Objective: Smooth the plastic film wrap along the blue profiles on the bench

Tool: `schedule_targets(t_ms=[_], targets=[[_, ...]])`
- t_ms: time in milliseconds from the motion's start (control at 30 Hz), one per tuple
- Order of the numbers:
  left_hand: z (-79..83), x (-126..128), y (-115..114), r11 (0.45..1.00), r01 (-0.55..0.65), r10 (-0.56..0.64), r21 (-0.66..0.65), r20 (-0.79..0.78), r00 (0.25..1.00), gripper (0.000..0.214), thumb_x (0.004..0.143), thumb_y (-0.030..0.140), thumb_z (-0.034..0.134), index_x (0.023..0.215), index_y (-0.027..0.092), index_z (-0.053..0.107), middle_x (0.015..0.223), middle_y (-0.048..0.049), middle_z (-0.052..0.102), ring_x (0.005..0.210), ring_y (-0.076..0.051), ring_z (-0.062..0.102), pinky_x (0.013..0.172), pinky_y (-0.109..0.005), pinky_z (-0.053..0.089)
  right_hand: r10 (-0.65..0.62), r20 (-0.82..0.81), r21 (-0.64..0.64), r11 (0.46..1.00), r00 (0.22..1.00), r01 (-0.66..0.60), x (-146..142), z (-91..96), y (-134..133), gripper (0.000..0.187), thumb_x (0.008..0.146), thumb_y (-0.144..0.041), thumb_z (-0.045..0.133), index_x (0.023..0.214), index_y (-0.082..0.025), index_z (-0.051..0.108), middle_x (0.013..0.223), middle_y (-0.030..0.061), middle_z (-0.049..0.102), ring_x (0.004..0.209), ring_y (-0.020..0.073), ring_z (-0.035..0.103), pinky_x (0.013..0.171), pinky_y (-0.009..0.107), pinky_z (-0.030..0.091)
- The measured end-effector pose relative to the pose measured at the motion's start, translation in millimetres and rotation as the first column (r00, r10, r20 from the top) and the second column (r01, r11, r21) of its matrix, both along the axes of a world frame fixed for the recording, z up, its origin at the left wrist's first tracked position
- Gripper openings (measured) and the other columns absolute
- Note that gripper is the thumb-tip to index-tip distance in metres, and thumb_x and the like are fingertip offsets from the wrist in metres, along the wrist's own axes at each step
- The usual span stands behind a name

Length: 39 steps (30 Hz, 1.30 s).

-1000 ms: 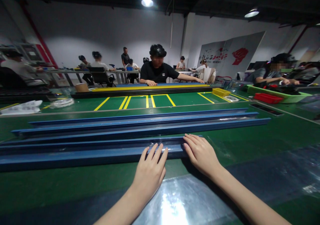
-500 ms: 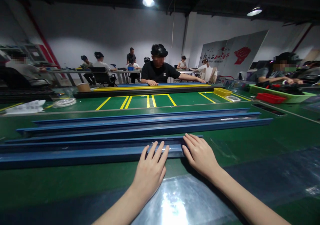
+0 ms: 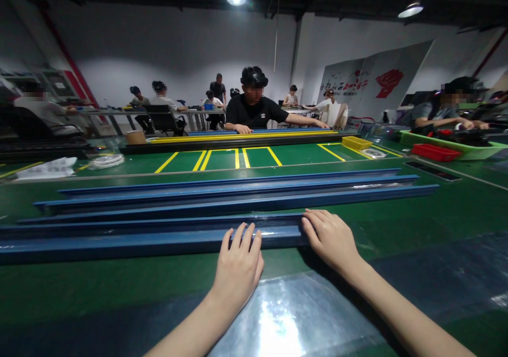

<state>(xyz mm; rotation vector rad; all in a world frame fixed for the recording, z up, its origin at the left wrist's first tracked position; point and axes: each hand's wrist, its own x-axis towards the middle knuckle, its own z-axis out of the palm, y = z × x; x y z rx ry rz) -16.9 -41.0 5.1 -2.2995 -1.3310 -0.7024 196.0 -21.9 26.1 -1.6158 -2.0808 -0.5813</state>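
Note:
A long blue channel strip (image 3: 151,244) lies nearest me on the green table, its left end running out of view. My left hand (image 3: 239,264) rests on its front side, fingers spread and stretched over the strip. At the strip's right end is my right hand (image 3: 333,239), its fingers bent together over the end, thumb toward the front. That hand hides the very end of the strip. Just beyond lie several similar blue strips (image 3: 238,201), side by side and apart from my hands.
Clear plastic sheeting (image 3: 293,304) covers the near table edge. Across the table a person in black (image 3: 256,114) touches long yellow and black strips (image 3: 254,135). To the right stand a yellow tray (image 3: 356,143), a red tray (image 3: 434,152) and a green tray (image 3: 482,153).
My right hand has slid a little to the right, out to the strip's end. My left hand stays on the strip almost in place. The whole view has shifted slightly.

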Motion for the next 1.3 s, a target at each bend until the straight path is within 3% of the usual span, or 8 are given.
schedule_targets(t_ms=[100, 333, 700, 967, 1200, 1300], targets=[[-0.6, -0.9, 1.1, 1.000, 0.010, -0.010, 0.004, -0.003, 1.000, 0.034, 0.082, 0.023, 0.043, 0.113, 0.016, 0.055, 0.119, -0.0074, 0.056, 0.111, -0.024, 0.047, 0.095, -0.042, 0.032, 0.018, 0.041, 0.016, 1.000, 0.999, -0.018, -2.4, -2.9, 0.1, 0.033, 0.088, -0.028, 0.035, 0.093, -0.014, 0.064, 0.099, 0.0088, 0.066, 0.094, 0.0211, 0.056, 0.077, 0.032, 0.040], [-0.7, -4.8, 3.1, 0.984, 0.174, -0.177, -0.040, -0.093, 0.980, 0.047, 0.081, 0.028, 0.047, 0.127, 0.022, 0.040, 0.130, -0.0022, 0.046, 0.117, -0.021, 0.041, 0.096, -0.037, 0.030, 0.113, 0.105, 0.018, 0.993, 0.988, -0.115, -9.9, -10.0, -0.9, 0.037, 0.087, -0.028, 0.037, 0.107, -0.008, 0.059, 0.112, 0.0113, 0.060, 0.104, 0.0232, 0.052, 0.086, 0.034, 0.038], [-2.2, 0.5, 1.6, 0.999, -0.005, 0.005, 0.042, 0.020, 1.000, 0.030, 0.081, 0.020, 0.041, 0.104, 0.014, 0.059, 0.112, -0.0092, 0.060, 0.105, -0.025, 0.050, 0.092, -0.042, 0.033, 0.007, 0.032, -0.002, 1.000, 0.999, -0.007, -0.9, -1.3, 0.4, 0.033, 0.087, -0.029, 0.036, 0.092, -0.014, 0.065, 0.099, 0.0084, 0.066, 0.093, 0.0204, 0.057, 0.077, 0.032, 0.040], [-0.8, -3.9, 4.3, 0.980, 0.199, -0.200, -0.014, -0.077, 0.977, 0.045, 0.080, 0.027, 0.047, 0.125, 0.023, 0.044, 0.128, -0.0017, 0.048, 0.116, -0.022, 0.043, 0.095, -0.038, 0.032, 0.109, 0.094, 0.029, 0.993, 0.990, -0.112, -11.9, -11.4, -1.9, 0.037, 0.086, -0.029, 0.039, 0.108, -0.007, 0.059, 0.113, 0.0132, 0.059, 0.105, 0.0234, 0.051, 0.086, 0.035, 0.037], [-1.2, -0.5, 0.9, 0.999, 0.017, -0.018, 0.037, 0.014, 1.000, 0.030, 0.081, 0.019, 0.041, 0.105, 0.015, 0.059, 0.114, -0.0076, 0.059, 0.107, -0.025, 0.050, 0.092, -0.042, 0.033, 0.036, 0.014, -0.022, 0.999, 0.999, -0.036, -4.9, -1.7, -0.6, 0.034, 0.088, -0.030, 0.035, 0.099, -0.013, 0.062, 0.105, 0.0085, 0.063, 0.098, 0.0203, 0.054, 0.082, 0.033, 0.038], [-0.9, -0.7, 1.0, 0.999, -0.007, 0.006, 0.041, 0.024, 1.000, 0.030, 0.082, 0.020, 0.040, 0.104, 0.013, 0.060, 0.114, -0.0095, 0.059, 0.107, -0.026, 0.049, 0.093, -0.044, 0.031, 0.012, 0.020, -0.035, 0.999, 1.000, -0.011, -4.0, -1.3, -0.7, 0.033, 0.088, -0.031, 0.035, 0.096, -0.013, 0.063, 0.103, 0.0085, 0.064, 0.096, 0.0208, 0.055, 0.080, 0.033, 0.039]])
